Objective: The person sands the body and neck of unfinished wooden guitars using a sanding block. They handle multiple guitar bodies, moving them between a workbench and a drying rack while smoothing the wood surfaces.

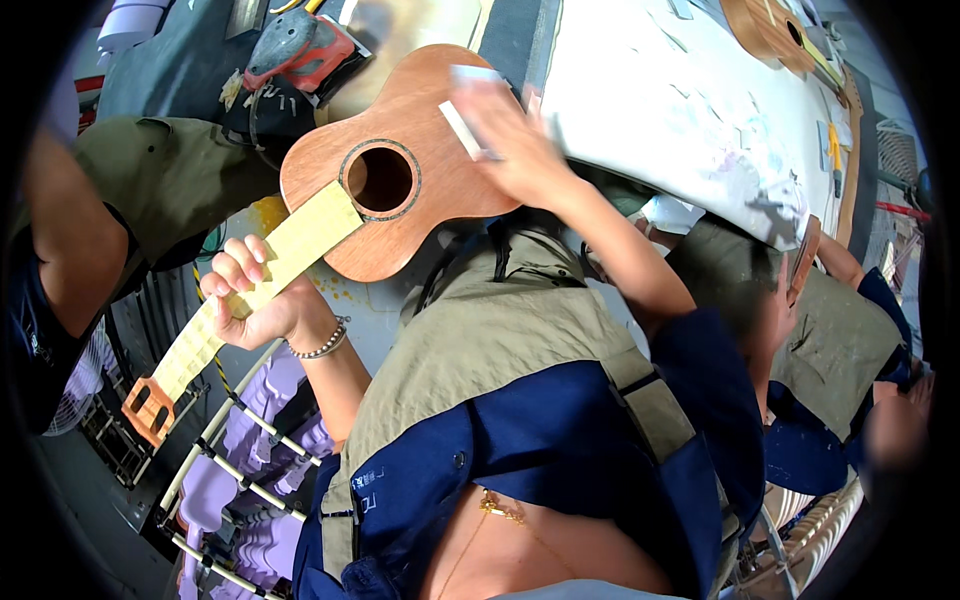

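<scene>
Navy shirt (560, 430) and khaki apron (500, 310) fill the foreground as a worker steadies a small wooden guitar (425, 115) beside a white-topped workbench (640, 100), left hand (255, 295) wrapped firmly around its yellow-covered neck (300, 240). On the guitar's body, the blurred right hand (510, 145) lies over a pale strip (460, 130), its grip impossible to tell. Around them are co-workers (830, 340) on both sides, racked lilac objects (250, 415) and a red-and-grey tool (300, 50).
</scene>
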Action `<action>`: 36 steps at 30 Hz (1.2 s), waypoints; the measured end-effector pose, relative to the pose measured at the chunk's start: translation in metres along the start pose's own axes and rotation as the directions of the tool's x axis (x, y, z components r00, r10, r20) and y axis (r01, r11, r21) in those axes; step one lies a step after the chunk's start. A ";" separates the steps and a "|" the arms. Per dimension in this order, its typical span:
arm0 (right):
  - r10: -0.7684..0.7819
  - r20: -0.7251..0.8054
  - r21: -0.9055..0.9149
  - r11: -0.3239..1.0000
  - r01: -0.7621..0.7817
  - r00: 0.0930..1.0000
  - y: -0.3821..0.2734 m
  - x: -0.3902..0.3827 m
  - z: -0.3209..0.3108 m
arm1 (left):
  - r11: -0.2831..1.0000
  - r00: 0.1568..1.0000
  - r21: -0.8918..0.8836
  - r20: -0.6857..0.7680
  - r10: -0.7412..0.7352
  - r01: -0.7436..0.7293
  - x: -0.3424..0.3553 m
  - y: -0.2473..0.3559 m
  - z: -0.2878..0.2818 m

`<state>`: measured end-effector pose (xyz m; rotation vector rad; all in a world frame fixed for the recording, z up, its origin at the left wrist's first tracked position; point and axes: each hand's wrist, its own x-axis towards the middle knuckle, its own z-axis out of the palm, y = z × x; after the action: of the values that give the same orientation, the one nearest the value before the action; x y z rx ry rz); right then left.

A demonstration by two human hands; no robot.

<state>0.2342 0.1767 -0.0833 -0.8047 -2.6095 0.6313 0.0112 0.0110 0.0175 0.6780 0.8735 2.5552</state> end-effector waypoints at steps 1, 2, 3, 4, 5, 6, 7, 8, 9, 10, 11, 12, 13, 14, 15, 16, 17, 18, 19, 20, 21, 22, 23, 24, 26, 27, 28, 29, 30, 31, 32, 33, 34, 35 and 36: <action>-0.100 -0.033 -0.002 0.995 0.100 0.994 -0.017 0.021 0.004 | 1.000 1.000 -0.003 0.008 -0.007 0.007 0.002 -0.002 0.001; -0.133 -0.072 -0.042 0.991 0.130 0.988 -0.021 0.038 0.006 | 1.000 1.000 0.005 0.013 -0.005 0.005 0.003 -0.002 0.003; -0.167 -0.111 -0.080 0.984 0.159 0.980 -0.020 0.050 0.011 | 1.000 1.000 0.015 0.018 -0.003 0.002 0.004 0.000 0.001; -0.070 -0.097 -0.060 0.996 0.065 0.993 -0.006 0.045 0.010 | 1.000 1.000 0.030 -0.007 0.003 -0.003 0.005 0.000 -0.001; 0.011 -0.073 -0.040 0.999 -0.014 0.997 0.015 0.034 0.007 | 1.000 0.998 0.010 -0.061 0.000 0.001 0.006 0.001 -0.007; 0.067 -0.051 -0.048 0.996 -0.069 0.996 0.041 0.012 0.014 | 1.000 0.995 0.020 -0.097 -0.005 0.007 0.008 0.002 -0.010; 0.134 0.035 -0.019 0.991 -0.133 0.990 0.040 -0.014 0.004 | 1.000 0.991 0.030 -0.137 0.001 0.003 0.008 0.004 -0.011; 0.162 0.070 -0.003 0.987 -0.162 0.984 0.029 -0.037 0.001 | 1.000 0.989 0.014 -0.146 -0.006 0.008 0.008 0.004 -0.011; 0.131 0.050 -0.104 0.987 -0.126 0.990 0.010 -0.053 0.006 | 1.000 0.992 0.013 -0.129 0.004 -0.003 0.010 0.001 -0.008; 0.098 0.042 -0.032 0.995 -0.097 0.994 -0.025 -0.056 0.005 | 1.000 0.995 0.015 -0.103 0.005 -0.004 0.009 -0.001 -0.004; 0.071 0.039 0.038 0.997 -0.073 0.997 -0.066 -0.047 0.002 | 1.000 0.996 0.017 -0.084 -0.002 0.003 0.007 -0.001 0.001; 0.029 0.045 0.089 0.995 -0.033 0.999 -0.099 -0.035 -0.004 | 0.999 0.993 0.027 -0.114 -0.017 0.020 0.005 -0.001 0.011; -0.018 0.035 0.141 0.990 0.013 0.999 -0.123 -0.023 -0.007 | 0.999 0.994 0.008 -0.104 -0.030 0.031 0.005 -0.003 0.014; -0.064 -0.009 0.215 0.974 0.064 0.998 -0.139 -0.016 -0.008 | 0.999 0.994 -0.001 -0.103 -0.034 0.034 0.006 0.000 0.013; -0.056 0.021 0.124 0.991 0.053 0.998 -0.134 -0.021 -0.008 | 0.999 0.994 -0.010 -0.101 -0.040 0.039 0.005 0.001 0.013; -0.046 0.050 0.031 0.999 0.044 0.998 -0.118 -0.030 -0.008 | 0.999 0.993 0.025 -0.113 -0.017 0.020 0.002 0.001 0.013; -0.043 0.066 -0.068 0.997 0.047 0.997 -0.101 -0.036 -0.007 | 1.000 0.994 0.022 -0.105 -0.016 0.018 0.005 0.002 0.008; 0.048 0.038 -0.168 0.985 -0.041 0.998 -0.080 -0.050 -0.003 | 1.000 0.995 0.015 -0.102 -0.010 0.012 0.005 0.003 0.002; 0.118 0.055 -0.207 0.973 -0.104 0.992 -0.067 -0.062 -0.002 | 1.000 0.995 0.011 -0.102 -0.014 0.015 0.004 0.004 0.000; 0.126 0.030 -0.162 0.979 -0.119 0.992 -0.076 -0.057 -0.002 | 1.000 0.994 0.011 -0.106 -0.006 0.008 0.003 0.002 0.002; 0.139 0.006 -0.109 0.984 -0.138 0.990 -0.095 -0.047 0.000 | 1.000 0.997 -0.007 -0.076 0.008 -0.008 0.002 0.001 0.004; 0.065 -0.015 -0.052 0.996 -0.066 0.998 -0.118 -0.032 -0.001 | 1.000 0.999 -0.025 -0.049 0.004 -0.005 0.002 -0.001 0.009; 0.013 -0.054 0.015 1.000 -0.012 0.998 -0.142 -0.018 -0.004 | 0.999 1.000 -0.046 -0.025 0.009 -0.010 0.002 -0.003 0.012; -0.006 -0.054 0.005 1.000 0.007 0.999 -0.144 -0.017 -0.005 | 0.999 0.999 -0.054 -0.035 -0.010 0.008 0.005 -0.001 0.013; -0.008 -0.018 -0.054 0.998 0.007 1.000 -0.131 -0.027 -0.003 | 0.999 0.997 -0.045 -0.069 -0.018 0.015 0.007 -0.002 0.002; -0.001 0.019 -0.106 0.994 0.003 1.000 -0.105 -0.045 0.000 | 0.998 0.996 -0.064 -0.082 -0.015 0.010 0.010 -0.002 -0.007; 0.068 0.064 -0.152 0.987 -0.058 0.996 -0.079 -0.059 -0.001 | 0.995 0.994 -0.097 -0.107 -0.040 0.030 0.014 -0.002 -0.015; 0.081 0.068 -0.205 0.977 -0.065 0.994 -0.053 -0.070 -0.001 | 0.991 0.989 -0.128 -0.133 -0.060 0.043 0.017 -0.004 -0.023; 0.020 0.082 -0.091 0.996 -0.012 0.996 -0.038 -0.074 -0.011 | 0.990 0.987 -0.132 -0.141 -0.071 0.052 0.023 -0.006 -0.028; -0.148 0.085 0.021 0.989 0.147 0.985 -0.027 -0.071 -0.018 | 0.989 0.987 -0.134 -0.139 -0.079 0.061 0.027 -0.008 -0.032; -0.334 0.174 0.063 0.943 0.328 0.926 -0.027 -0.062 -0.024 | 0.985 0.987 -0.153 -0.127 -0.096 0.076 0.031 -0.011 -0.036; -0.511 0.246 0.121 0.860 0.496 0.824 -0.024 -0.050 -0.028 | 0.982 0.988 -0.168 -0.111 -0.106 0.086 0.033 -0.013 -0.038; -0.651 0.292 0.099 0.749 0.655 0.701 -0.025 -0.031 -0.031 | 0.980 0.988 -0.178 -0.112 -0.108 0.087 0.034 -0.012 -0.038; -0.745 0.258 0.216 0.665 0.715 0.615 -0.031 -0.011 -0.033 | 0.983 0.991 -0.168 -0.091 -0.095 0.079 0.035 -0.014 -0.037; -0.829 0.238 0.264 0.556 0.788 0.505 -0.036 0.010 -0.034 | 0.987 0.993 -0.147 -0.091 -0.081 0.067 0.034 -0.013 -0.032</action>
<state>0.2252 0.1667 -0.0349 0.6813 -2.7668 0.6379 -0.0317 0.0212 -0.0025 0.4731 0.7217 2.5719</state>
